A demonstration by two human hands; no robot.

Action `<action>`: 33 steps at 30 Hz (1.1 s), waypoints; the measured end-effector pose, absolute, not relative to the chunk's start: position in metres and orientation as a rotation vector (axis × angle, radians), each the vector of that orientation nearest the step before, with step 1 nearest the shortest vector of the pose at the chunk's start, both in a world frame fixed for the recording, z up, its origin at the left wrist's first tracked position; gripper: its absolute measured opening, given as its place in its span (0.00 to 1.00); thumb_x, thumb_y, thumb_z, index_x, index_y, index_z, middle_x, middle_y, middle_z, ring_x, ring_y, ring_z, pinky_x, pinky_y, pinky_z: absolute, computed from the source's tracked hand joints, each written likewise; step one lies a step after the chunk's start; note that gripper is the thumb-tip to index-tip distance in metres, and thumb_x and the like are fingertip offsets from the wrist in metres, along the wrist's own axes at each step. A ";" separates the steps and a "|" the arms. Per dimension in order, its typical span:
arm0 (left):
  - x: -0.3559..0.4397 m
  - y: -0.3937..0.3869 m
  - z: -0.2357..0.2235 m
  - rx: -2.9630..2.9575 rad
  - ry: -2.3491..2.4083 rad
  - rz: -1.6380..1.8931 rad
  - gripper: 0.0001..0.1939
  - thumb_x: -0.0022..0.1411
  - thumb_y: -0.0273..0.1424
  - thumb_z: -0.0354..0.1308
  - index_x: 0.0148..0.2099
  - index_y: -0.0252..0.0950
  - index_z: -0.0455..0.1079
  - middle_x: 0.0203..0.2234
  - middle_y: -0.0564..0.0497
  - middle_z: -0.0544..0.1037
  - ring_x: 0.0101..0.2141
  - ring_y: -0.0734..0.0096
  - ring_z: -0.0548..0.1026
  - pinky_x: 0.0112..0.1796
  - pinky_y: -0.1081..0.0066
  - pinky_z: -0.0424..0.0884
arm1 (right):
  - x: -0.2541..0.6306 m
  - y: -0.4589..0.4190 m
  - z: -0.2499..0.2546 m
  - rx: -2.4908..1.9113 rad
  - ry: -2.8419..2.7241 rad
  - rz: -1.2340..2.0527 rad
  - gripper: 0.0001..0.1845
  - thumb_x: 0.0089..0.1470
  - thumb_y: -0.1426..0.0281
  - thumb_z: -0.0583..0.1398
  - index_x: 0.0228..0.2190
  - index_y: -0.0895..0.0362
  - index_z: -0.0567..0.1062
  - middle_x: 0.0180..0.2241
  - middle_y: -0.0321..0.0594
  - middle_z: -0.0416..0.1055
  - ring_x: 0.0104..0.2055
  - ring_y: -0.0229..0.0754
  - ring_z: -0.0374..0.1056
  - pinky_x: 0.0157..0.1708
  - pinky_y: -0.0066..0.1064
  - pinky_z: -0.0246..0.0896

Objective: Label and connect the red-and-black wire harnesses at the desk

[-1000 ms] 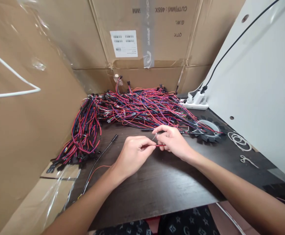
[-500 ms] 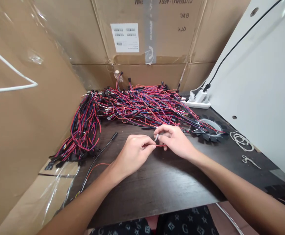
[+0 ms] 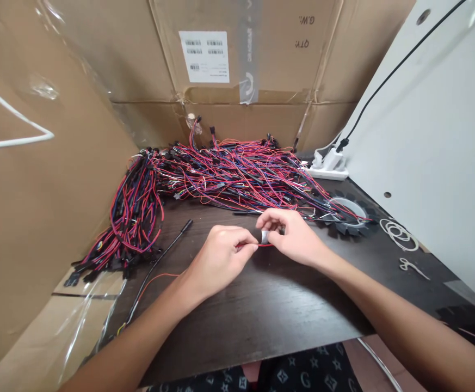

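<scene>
Both hands meet over the middle of a dark wooden table (image 3: pixel 261 316). My left hand (image 3: pixel 216 258) is closed in a pinch on a thin red wire (image 3: pixel 261 245) that runs across to my right hand (image 3: pixel 294 239). The right hand's thumb and fingers are pinched on a small whitish piece (image 3: pixel 265 236) at the wire's end. A loose heap of red, blue and black wires (image 3: pixel 237 177) with connectors lies just beyond the hands. A denser bundle of wires (image 3: pixel 133 218) curves down the table's left side.
Cardboard boxes (image 3: pixel 237 65) wall in the back and left. A white panel (image 3: pixel 437 136) leans at the right with a black cable. A white power strip (image 3: pixel 327 169), a black toothed ring (image 3: pixel 345 215), white wire ties (image 3: pixel 398 234) and a black cable (image 3: pixel 159 261) lie on the table.
The view has tilted down a little. My right hand's fingers have curled in and brought the small whitish piece down against the red wire; the left hand keeps its pinch.
</scene>
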State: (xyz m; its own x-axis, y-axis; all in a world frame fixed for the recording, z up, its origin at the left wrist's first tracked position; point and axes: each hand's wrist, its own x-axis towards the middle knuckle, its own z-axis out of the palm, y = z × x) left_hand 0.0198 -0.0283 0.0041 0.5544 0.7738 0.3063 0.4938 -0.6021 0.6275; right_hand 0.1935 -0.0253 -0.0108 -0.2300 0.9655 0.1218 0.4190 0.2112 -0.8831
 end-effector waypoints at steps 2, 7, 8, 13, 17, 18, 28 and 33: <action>0.020 -0.028 0.004 2.310 1.021 0.783 0.09 0.54 0.18 0.57 0.27 0.33 0.75 0.21 0.54 0.77 0.22 0.77 0.71 0.27 0.76 0.62 | 0.194 -0.025 -0.012 -1.294 -1.778 0.974 0.12 0.39 0.82 0.52 0.26 0.59 0.70 0.23 0.34 0.68 0.25 0.33 0.62 0.27 0.26 0.55; 0.020 -0.029 0.003 2.317 1.043 0.790 0.09 0.55 0.19 0.56 0.26 0.32 0.75 0.20 0.53 0.77 0.22 0.76 0.71 0.26 0.75 0.62 | 0.195 -0.024 -0.016 -1.285 -1.786 0.995 0.10 0.40 0.80 0.52 0.27 0.59 0.70 0.21 0.32 0.67 0.23 0.32 0.60 0.26 0.26 0.54; 0.020 -0.029 0.003 2.320 1.044 0.790 0.09 0.55 0.19 0.56 0.26 0.33 0.75 0.20 0.53 0.77 0.22 0.76 0.71 0.27 0.75 0.62 | 0.195 -0.024 -0.017 -1.284 -1.787 0.995 0.10 0.40 0.80 0.53 0.27 0.59 0.70 0.21 0.32 0.66 0.23 0.32 0.60 0.26 0.26 0.54; 0.020 -0.030 0.003 2.338 1.029 0.785 0.10 0.56 0.19 0.56 0.26 0.33 0.75 0.21 0.53 0.77 0.22 0.76 0.71 0.27 0.75 0.62 | 0.193 -0.024 -0.017 -1.281 -1.766 1.025 0.10 0.40 0.79 0.54 0.28 0.59 0.70 0.20 0.31 0.67 0.22 0.32 0.60 0.26 0.25 0.54; 0.020 -0.029 0.002 2.346 1.018 0.786 0.09 0.56 0.20 0.56 0.26 0.33 0.75 0.20 0.53 0.77 0.22 0.76 0.71 0.27 0.75 0.62 | 0.193 -0.023 -0.017 -1.285 -1.720 1.096 0.10 0.39 0.80 0.54 0.28 0.59 0.70 0.19 0.30 0.67 0.22 0.31 0.59 0.25 0.24 0.53; 0.020 -0.029 0.002 2.347 1.019 0.785 0.09 0.56 0.20 0.57 0.26 0.32 0.75 0.20 0.53 0.77 0.22 0.76 0.71 0.26 0.75 0.62 | 0.193 -0.023 -0.016 -1.283 -1.716 1.103 0.10 0.39 0.80 0.54 0.28 0.59 0.70 0.19 0.30 0.67 0.22 0.31 0.60 0.25 0.24 0.53; 0.021 -0.029 0.002 2.350 1.068 0.803 0.09 0.56 0.20 0.58 0.25 0.33 0.74 0.19 0.53 0.76 0.20 0.77 0.69 0.25 0.75 0.60 | 0.187 -0.027 -0.016 -1.313 -1.614 1.184 0.13 0.44 0.78 0.54 0.35 0.58 0.68 0.22 0.31 0.68 0.17 0.31 0.61 0.19 0.23 0.54; 0.021 -0.029 0.001 2.314 1.099 0.775 0.08 0.56 0.21 0.58 0.26 0.32 0.75 0.20 0.53 0.77 0.21 0.77 0.70 0.26 0.75 0.61 | 0.186 -0.026 -0.022 -1.290 -1.627 1.054 0.11 0.44 0.78 0.54 0.33 0.58 0.70 0.26 0.35 0.69 0.26 0.34 0.68 0.27 0.25 0.61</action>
